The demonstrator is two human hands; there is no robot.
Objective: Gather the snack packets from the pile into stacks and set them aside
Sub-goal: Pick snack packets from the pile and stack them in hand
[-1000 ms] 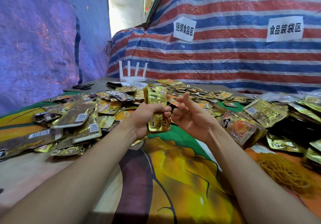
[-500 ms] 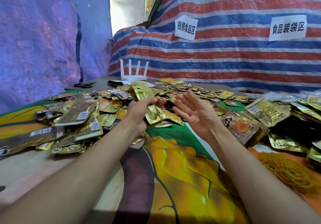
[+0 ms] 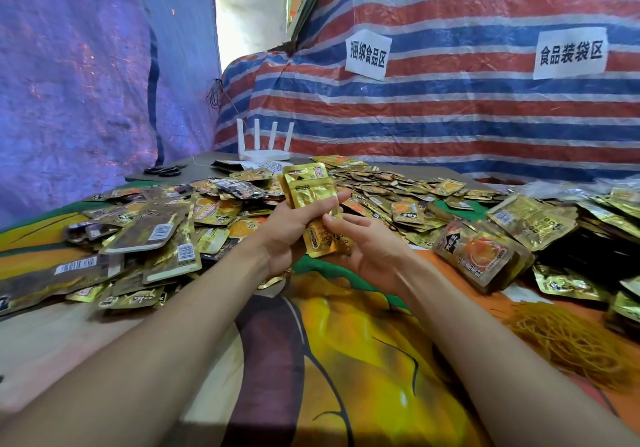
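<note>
A wide pile of gold snack packets (image 3: 374, 190) covers the far half of the table. My left hand (image 3: 287, 230) grips an upright bunch of gold packets (image 3: 310, 192) above the table's middle. My right hand (image 3: 367, 245) is cupped under the bunch's lower end, its thumb and fingers touching the bottom packets (image 3: 322, 240). A finished stack of packets (image 3: 481, 256) lies to the right of my hands. Larger brown and gold packets (image 3: 149, 235) lie heaped at the left.
A heap of yellow rubber bands (image 3: 568, 339) lies at the right front. A white router (image 3: 265, 145) and black scissors (image 3: 162, 170) sit at the table's far left. Striped tarpaulin with two paper signs (image 3: 367, 54) walls the back. More gold packets (image 3: 609, 211) crowd the right edge.
My left hand has swung the bunch from tilted left back to upright. My right hand has moved from open beside it to closing in under its lower end.
</note>
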